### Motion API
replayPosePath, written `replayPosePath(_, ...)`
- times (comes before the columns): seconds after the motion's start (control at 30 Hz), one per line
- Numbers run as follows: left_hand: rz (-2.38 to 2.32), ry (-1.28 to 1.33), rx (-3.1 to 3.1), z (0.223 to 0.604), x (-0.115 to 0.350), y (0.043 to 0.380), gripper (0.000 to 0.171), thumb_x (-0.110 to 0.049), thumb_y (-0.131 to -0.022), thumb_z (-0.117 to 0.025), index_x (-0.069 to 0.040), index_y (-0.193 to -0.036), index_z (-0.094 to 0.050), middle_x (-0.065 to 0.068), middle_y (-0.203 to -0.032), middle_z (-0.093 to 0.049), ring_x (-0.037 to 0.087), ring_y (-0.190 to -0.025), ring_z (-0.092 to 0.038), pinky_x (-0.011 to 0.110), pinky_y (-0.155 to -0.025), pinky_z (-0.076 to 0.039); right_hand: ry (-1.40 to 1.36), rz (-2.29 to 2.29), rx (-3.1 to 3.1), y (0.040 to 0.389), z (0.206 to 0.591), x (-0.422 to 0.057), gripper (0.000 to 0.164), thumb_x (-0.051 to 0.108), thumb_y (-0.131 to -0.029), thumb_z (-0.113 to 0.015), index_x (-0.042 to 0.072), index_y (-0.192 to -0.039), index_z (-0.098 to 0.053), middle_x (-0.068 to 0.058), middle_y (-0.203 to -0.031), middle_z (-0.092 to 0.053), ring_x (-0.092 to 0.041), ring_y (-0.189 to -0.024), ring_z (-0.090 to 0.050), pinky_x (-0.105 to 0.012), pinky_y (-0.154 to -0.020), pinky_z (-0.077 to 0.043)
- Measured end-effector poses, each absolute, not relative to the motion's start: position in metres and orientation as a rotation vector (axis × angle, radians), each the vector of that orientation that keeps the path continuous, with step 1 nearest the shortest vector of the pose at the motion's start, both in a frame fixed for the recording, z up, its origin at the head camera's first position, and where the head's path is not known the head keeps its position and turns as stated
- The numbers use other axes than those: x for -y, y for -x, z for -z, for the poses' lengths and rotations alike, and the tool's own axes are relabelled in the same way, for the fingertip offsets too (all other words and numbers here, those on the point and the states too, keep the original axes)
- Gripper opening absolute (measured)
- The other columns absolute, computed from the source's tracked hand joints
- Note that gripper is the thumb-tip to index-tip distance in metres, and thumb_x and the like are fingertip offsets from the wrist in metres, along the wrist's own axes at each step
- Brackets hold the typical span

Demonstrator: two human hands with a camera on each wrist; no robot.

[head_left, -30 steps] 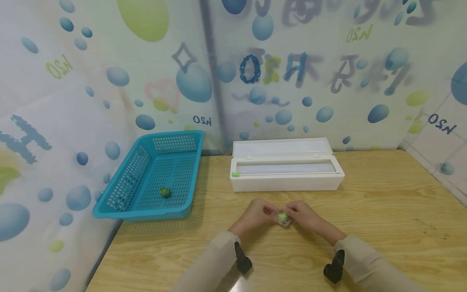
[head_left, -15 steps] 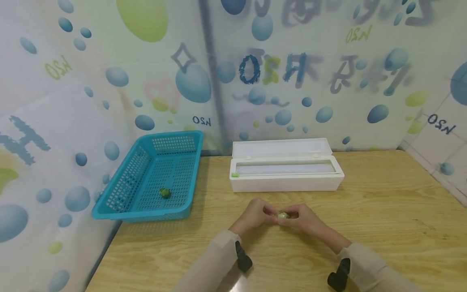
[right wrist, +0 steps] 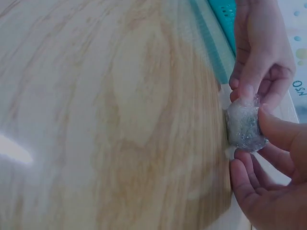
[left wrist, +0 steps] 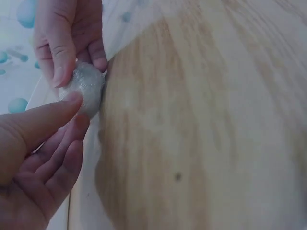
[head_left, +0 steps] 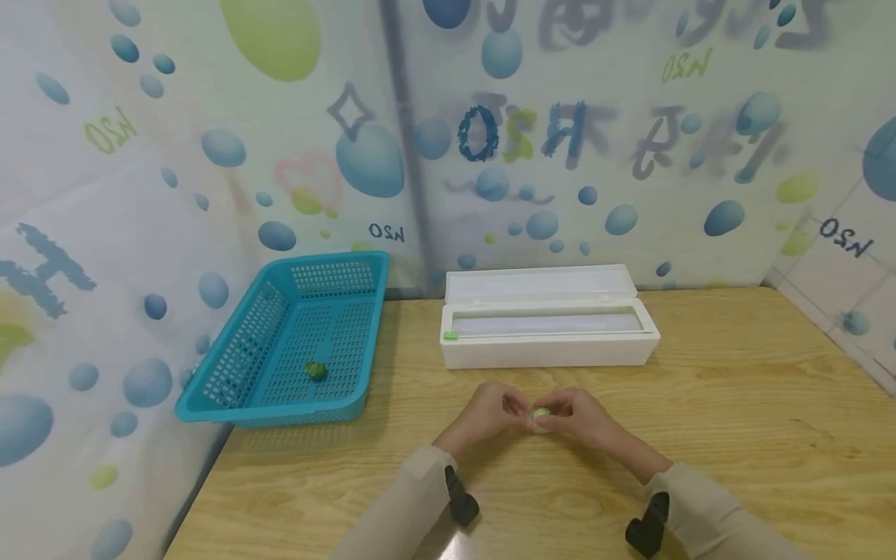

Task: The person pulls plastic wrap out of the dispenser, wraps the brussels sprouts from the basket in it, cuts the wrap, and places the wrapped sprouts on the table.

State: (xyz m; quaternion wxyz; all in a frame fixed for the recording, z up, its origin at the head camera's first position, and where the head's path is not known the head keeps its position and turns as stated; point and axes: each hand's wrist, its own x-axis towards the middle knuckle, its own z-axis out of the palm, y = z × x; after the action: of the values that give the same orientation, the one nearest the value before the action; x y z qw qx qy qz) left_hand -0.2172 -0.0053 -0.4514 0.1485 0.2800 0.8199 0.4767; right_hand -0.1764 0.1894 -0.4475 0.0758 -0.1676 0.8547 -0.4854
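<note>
A small pale-green round piece wrapped in clear cling film (head_left: 540, 413) is between both hands, low over the table. My left hand (head_left: 492, 413) pinches it from the left with thumb and fingertips. From the other side my right hand (head_left: 584, 417) grips it, thumb on the near face. Close up in the left wrist view, the wrapped piece (left wrist: 87, 88) looks rounded and shiny. The right wrist view shows crinkled film on the wrapped piece (right wrist: 243, 125), with a loose film tuft near the left fingertips. Its kind cannot be told through the film.
Behind the hands stands a white cling film dispenser (head_left: 549, 355), lid raised, with a green slider (head_left: 451, 335) at its left end. To the left, a blue plastic basket (head_left: 360, 389) holds a small green vegetable (head_left: 316, 370). A printed curtain (head_left: 434, 202) hangs behind the wooden table (head_left: 735, 389).
Over the last second my right hand's fingers have shifted round the wrapped piece, covering more of it. The piece has moved slightly left and up in the head view; my left hand has barely moved.
</note>
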Motion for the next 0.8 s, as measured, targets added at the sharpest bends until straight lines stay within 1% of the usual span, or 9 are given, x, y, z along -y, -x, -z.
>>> replayPosePath(0.13,-1.394,-0.877,-2.258,0.4525,0.0098,0.2189,0.012,-0.010,-0.079,-0.071,-0.008,-0.091,-0.072,-0.008,-0.086,-0.066,0.003,-0.079,-0.058,0.021,-0.073,-0.047,0.473,1.424,-2.582,0.1762,0.4465,-0.1910,0.032,0.017,-0.085,-0.066,-0.006,-0.107,-0.064,-0.016,-0.101,-0.064,-0.022,-0.087,-0.058,-0.030,-0.070,-0.050)
replayPosePath(0.2,-1.395,-0.881,-2.266,0.4530,0.0100,0.2195,0.010,-0.012,-0.081,-0.069,-0.009,-0.090,-0.073,-0.009,-0.088,-0.067,0.002,-0.080,-0.057,0.021,-0.074,-0.047,0.465,1.425,-2.581,0.1761,0.4462,-0.1914,0.033,0.017,-0.085,-0.066,-0.006,-0.108,-0.063,-0.017,-0.101,-0.063,-0.023,-0.086,-0.059,-0.031,-0.070,-0.050)
replayPosePath(0.33,-1.399,-0.791,-2.336,0.4522,0.0060,0.2199,0.009,-0.013,-0.079,-0.071,-0.008,-0.085,-0.073,-0.007,-0.081,-0.067,0.002,-0.074,-0.057,0.020,-0.069,-0.047,0.471,1.427,-2.610,0.1751,0.4462,-0.1919,0.034,0.017,-0.084,-0.067,-0.005,-0.108,-0.063,-0.020,-0.103,-0.063,-0.024,-0.085,-0.060,-0.030,-0.068,-0.051)
replayPosePath(0.43,-1.430,-0.677,-2.355,0.4505,0.0033,0.2197,0.008,-0.012,-0.076,-0.074,-0.006,-0.081,-0.073,-0.004,-0.074,-0.066,0.004,-0.067,-0.057,0.019,-0.062,-0.047,0.477,1.436,-2.615,0.1749,0.4469,-0.1935,0.035,0.018,-0.082,-0.069,-0.005,-0.108,-0.064,-0.018,-0.102,-0.063,-0.024,-0.085,-0.060,-0.029,-0.069,-0.051)
replayPosePath(0.57,-1.470,-0.563,-2.382,0.4508,0.0025,0.2190,0.009,-0.011,-0.073,-0.077,-0.004,-0.077,-0.072,-0.002,-0.071,-0.065,0.006,-0.063,-0.056,0.020,-0.058,-0.047,0.504,1.458,-2.560,0.1756,0.4477,-0.1955,0.040,0.016,-0.079,-0.072,-0.008,-0.109,-0.062,-0.016,-0.097,-0.064,-0.023,-0.083,-0.062,-0.028,-0.070,-0.051)
replayPosePath(0.7,-1.501,-0.489,-2.405,0.4540,0.0019,0.2181,0.014,-0.013,-0.071,-0.079,-0.004,-0.077,-0.069,-0.002,-0.071,-0.064,0.006,-0.062,-0.058,0.020,-0.057,-0.047,0.535,1.437,-2.572,0.1763,0.4478,-0.1963,0.039,0.014,-0.078,-0.074,-0.008,-0.108,-0.062,-0.016,-0.097,-0.065,-0.024,-0.084,-0.062,-0.026,-0.070,-0.051)
replayPosePath(0.8,-1.522,-0.496,-2.427,0.4546,0.0011,0.2164,0.014,-0.013,-0.071,-0.078,-0.004,-0.077,-0.070,-0.001,-0.073,-0.065,0.007,-0.065,-0.058,0.020,-0.058,-0.048,0.553,1.401,-2.618,0.1758,0.4475,-0.1962,0.037,0.014,-0.078,-0.073,-0.007,-0.106,-0.064,-0.016,-0.097,-0.065,-0.024,-0.085,-0.061,-0.026,-0.070,-0.051)
